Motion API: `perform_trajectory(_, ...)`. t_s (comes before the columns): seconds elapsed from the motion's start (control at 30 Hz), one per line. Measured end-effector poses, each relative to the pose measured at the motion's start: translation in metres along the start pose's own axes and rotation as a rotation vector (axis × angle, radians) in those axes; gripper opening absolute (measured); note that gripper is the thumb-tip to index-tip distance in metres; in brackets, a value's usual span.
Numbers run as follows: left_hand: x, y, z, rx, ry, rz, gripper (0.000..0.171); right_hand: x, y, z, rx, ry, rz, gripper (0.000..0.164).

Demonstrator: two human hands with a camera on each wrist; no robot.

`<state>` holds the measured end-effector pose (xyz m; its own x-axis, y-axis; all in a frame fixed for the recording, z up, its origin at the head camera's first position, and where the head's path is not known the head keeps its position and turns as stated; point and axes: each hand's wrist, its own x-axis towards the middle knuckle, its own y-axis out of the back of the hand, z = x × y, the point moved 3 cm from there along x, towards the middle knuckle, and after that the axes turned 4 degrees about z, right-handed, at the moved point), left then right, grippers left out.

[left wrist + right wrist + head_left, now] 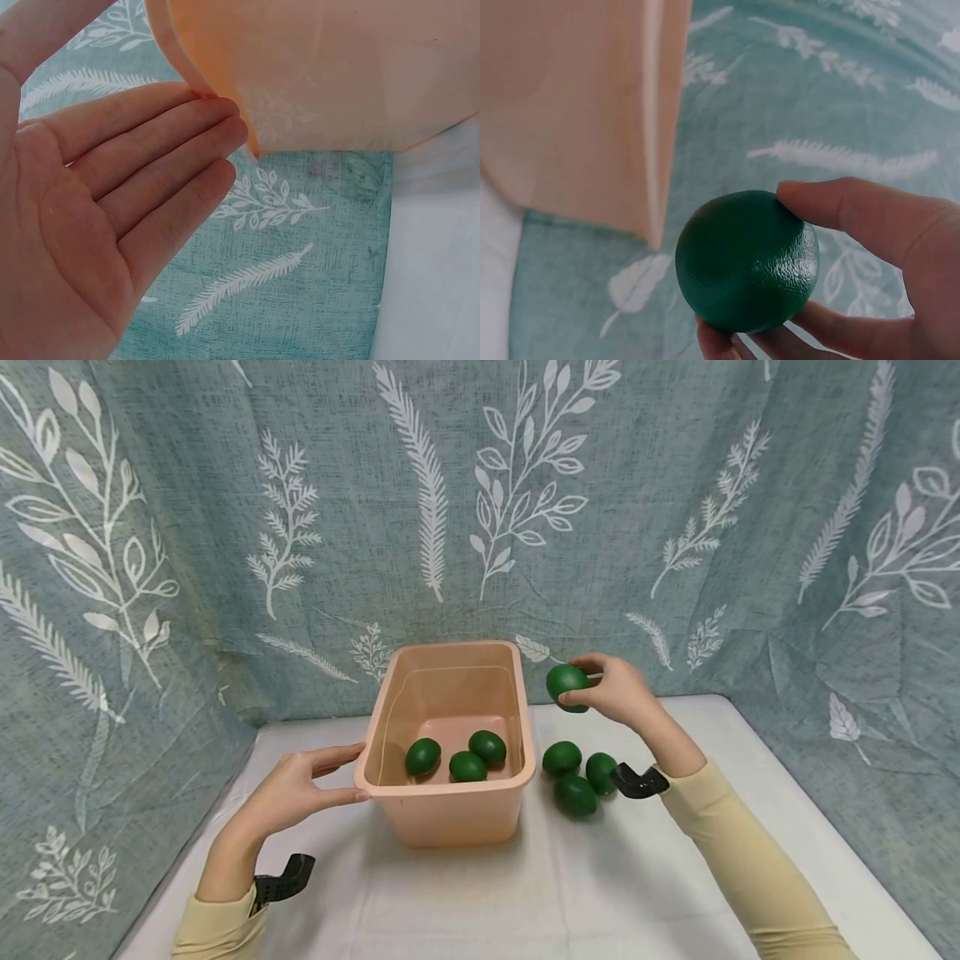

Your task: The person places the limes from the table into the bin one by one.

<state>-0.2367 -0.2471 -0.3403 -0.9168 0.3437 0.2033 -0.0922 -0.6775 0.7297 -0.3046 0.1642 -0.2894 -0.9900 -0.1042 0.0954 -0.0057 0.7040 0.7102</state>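
Note:
My right hand (611, 689) pinches a dark green avocado (567, 687) between thumb and fingers, raised just right of the bin's far right side. In the right wrist view the avocado (746, 262) looks round and glossy with pebbly skin. A peach-coloured plastic bin (457, 817) stands on the table with three avocados inside, one of them (423, 757) by its left wall. At the bin's left rim is my left hand (288, 789), its fingertips right at the edge. The left wrist view shows those fingers (161, 154) straight and side by side.
Three more avocados (575, 795) lie close together on the white tablecloth (465, 902), just right of the bin. A blue-green curtain (345, 510) with white leaf patterns hangs behind and around the table. Each wrist wears a black mount (640, 782).

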Motion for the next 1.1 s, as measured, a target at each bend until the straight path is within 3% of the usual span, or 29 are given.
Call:
perform_trajectory(0.4, -0.002, 0.0, 0.0, -0.004, -0.002, -0.002, 0.067, 0.013, -0.015, -0.049, 0.007, 0.045, -0.118, 0.067)
perform_trajectory(0.77, -0.001, 0.0, 0.0, -0.008, -0.008, -0.004, 0.067, 0.034, -0.049, -0.074, 0.009, 0.075, -0.21, 0.057)
perform_trajectory(0.93, -0.002, 0.0, -0.001, -0.007, -0.013, -0.001, 0.067, 0.041, -0.063, -0.076, 0.081, 0.092, -0.194, 0.061)
perform_trajectory(1.1, -0.002, 0.001, -0.001, -0.004, -0.015, -0.004, 0.067, 0.036, -0.056, -0.071, 0.11, 0.113, -0.154, 0.059)
